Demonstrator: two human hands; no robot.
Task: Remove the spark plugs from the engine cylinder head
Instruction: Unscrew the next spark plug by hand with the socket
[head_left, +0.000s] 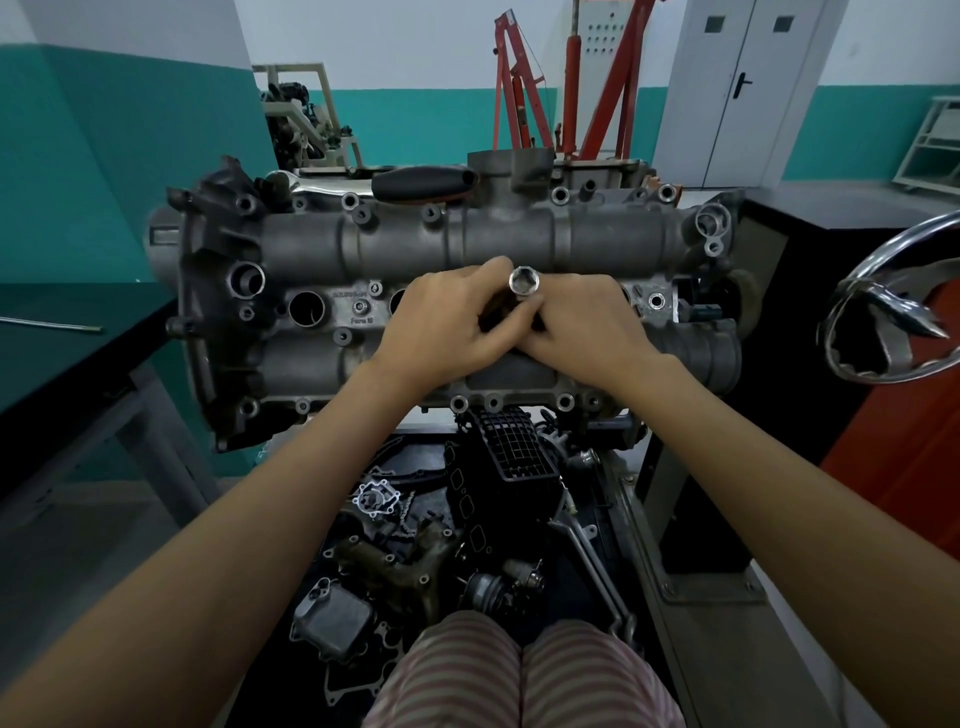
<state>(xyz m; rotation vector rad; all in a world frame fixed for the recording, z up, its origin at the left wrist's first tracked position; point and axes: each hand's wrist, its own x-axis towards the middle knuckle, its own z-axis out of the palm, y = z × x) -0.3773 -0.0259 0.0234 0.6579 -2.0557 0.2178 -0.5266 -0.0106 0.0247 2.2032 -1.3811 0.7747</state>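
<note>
The grey engine cylinder head (395, 244) lies across the middle of the view on a stand. An open spark plug well (306, 307) shows at its left; a second well is partly hidden behind my left hand. A shiny socket (524, 282) stands upright over the head's centre, its open end facing up. My left hand (447, 327) and my right hand (582, 325) meet around the socket's lower part, fingers curled on it. No spark plug is visible.
A black-handled tool (423, 182) lies on the far edge of the head. Loose engine parts (415, 561) fill the tray below. A chrome hand wheel (893, 306) sticks out at the right. A dark bench (57, 343) stands left, a red hoist (524, 93) behind.
</note>
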